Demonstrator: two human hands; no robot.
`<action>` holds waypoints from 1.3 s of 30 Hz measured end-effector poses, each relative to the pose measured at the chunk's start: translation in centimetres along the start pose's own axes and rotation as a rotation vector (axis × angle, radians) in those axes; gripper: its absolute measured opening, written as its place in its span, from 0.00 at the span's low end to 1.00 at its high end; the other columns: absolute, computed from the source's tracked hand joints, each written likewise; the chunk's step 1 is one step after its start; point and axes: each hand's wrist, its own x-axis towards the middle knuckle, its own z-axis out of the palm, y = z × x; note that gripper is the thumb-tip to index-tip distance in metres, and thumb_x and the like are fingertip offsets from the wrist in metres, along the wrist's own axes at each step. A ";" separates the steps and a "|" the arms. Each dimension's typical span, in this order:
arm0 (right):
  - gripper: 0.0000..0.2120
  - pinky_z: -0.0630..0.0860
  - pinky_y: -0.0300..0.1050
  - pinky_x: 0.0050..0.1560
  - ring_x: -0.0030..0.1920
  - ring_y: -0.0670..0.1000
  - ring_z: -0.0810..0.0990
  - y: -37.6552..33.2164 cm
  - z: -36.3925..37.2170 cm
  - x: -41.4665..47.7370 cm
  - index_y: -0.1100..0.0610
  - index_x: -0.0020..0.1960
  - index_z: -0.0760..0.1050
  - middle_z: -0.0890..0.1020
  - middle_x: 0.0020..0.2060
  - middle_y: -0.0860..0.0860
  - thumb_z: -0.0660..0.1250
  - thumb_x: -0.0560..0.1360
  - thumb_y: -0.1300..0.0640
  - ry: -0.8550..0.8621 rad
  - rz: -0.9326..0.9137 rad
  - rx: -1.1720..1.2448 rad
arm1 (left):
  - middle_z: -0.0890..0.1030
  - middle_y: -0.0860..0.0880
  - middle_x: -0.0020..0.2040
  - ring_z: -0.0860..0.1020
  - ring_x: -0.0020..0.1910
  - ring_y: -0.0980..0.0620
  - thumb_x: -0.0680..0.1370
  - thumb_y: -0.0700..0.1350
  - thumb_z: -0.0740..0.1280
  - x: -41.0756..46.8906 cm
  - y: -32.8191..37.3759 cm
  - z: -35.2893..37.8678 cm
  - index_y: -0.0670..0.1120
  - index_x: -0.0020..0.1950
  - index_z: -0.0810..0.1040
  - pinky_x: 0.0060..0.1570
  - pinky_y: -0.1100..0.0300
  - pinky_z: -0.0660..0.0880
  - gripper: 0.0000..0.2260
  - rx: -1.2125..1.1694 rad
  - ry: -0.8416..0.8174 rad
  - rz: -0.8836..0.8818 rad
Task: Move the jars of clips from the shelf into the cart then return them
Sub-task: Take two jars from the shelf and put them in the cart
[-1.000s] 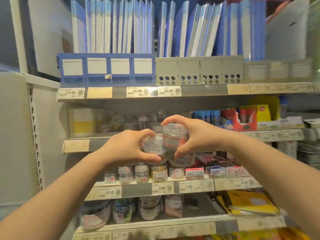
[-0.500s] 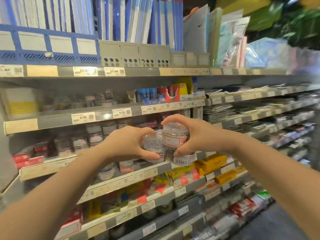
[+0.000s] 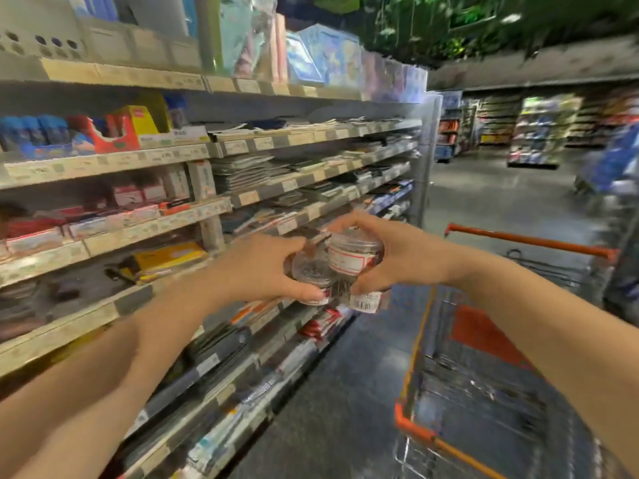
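My left hand grips a small clear jar of clips, tilted so its lid faces me. My right hand grips an upright clear jar with a white and red label, and a second jar with a barcode sticker shows below its fingers. Both hands hold the jars side by side in the air, in front of the shelf. The orange-rimmed wire cart stands at the lower right, under my right forearm.
Stationery shelves run along the left, packed with boxes, notebooks and price tags. The cart's orange handle bar lies to the right of my hands. A dark shiny aisle floor lies between shelf and cart; more shelving stands far back right.
The view has swung right, from the jar shelf to the aisle and the cart. Both hands kept their hold on the jars and carried them away from the shelf.
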 end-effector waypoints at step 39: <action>0.34 0.68 0.37 0.33 0.39 0.49 0.76 60.8 8.1 -15.5 0.45 0.68 0.63 0.70 0.58 0.55 0.73 0.67 0.57 0.481 1.284 0.298 | 0.80 0.50 0.49 0.79 0.46 0.47 0.66 0.70 0.66 36.4 22.6 57.3 0.53 0.62 0.69 0.40 0.55 0.77 0.31 -0.296 -0.645 0.115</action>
